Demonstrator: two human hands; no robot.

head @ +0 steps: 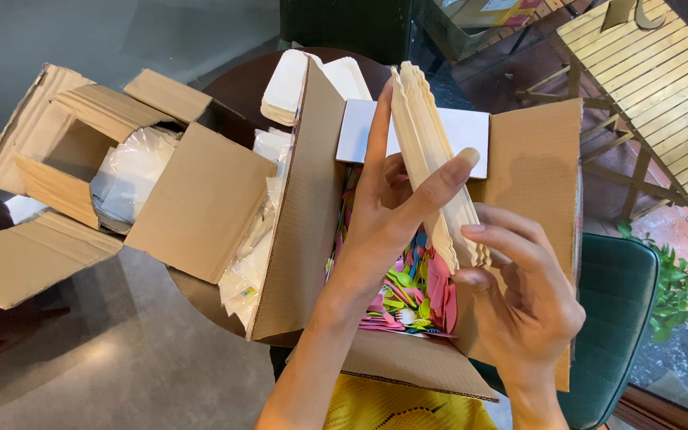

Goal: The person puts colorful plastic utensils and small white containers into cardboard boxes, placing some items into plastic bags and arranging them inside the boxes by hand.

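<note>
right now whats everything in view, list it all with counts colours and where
stack of paper plates: one stack, beige, held over the open box
cardboard box: one, brown, centre, flaps open
plastic cutlery: many, pink, green, blue, inside that box
second cardboard box: one, brown, left, holds clear plastic bags
white plates: small stack, behind the flap
round table: one, dark brown, under the boxes
green chair: one, right
slatted table: one, yellowish wood, upper right
left hand: grips the plates
right hand: supports their lower end

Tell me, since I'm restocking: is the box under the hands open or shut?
Open: the box flaps are spread, showing colourful cutlery inside.
</note>
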